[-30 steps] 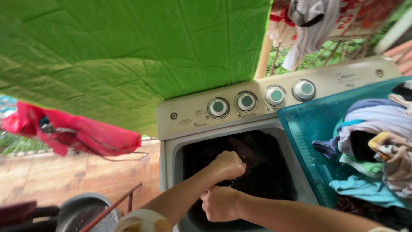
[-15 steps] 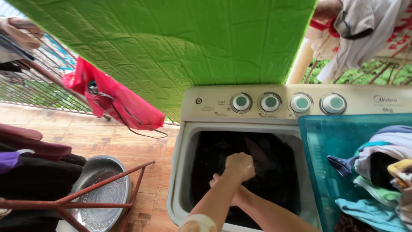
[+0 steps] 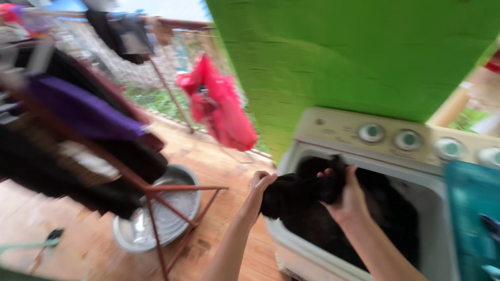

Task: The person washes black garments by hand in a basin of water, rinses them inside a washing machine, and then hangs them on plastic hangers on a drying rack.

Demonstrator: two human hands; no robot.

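1. Leftmost, draped over a reddish metal drying rack (image 3: 156, 190): purple cloth (image 3: 78, 106) and dark garments (image 3: 47, 171), all blurred.
2. Beneath the rack, on the wooden floor (image 3: 219, 161): a round metal basin (image 3: 166, 211).
3. Further back, hanging near the railing: a bright red garment (image 3: 219, 104).
4. Left hand (image 3: 258, 187), raised at the washer's outer left edge, fingers clenched on the left end of a wet black garment (image 3: 302, 192).
5. Garment itself lifted out over the left rim of the washing machine (image 3: 333, 130), stretched between both hands, lower part trailing into the dark tub.
6. Right hand (image 3: 346, 195), just beside, over the tub's left side, closed around a bunched upper fold of the same black garment.
7. Behind the tub: cream control panel with round teal-centred dials (image 3: 409, 139).
8. Above: a green textured panel (image 3: 354, 52).
9. Far right edge: a translucent teal basket (image 3: 471, 208), contents too blurred to tell.
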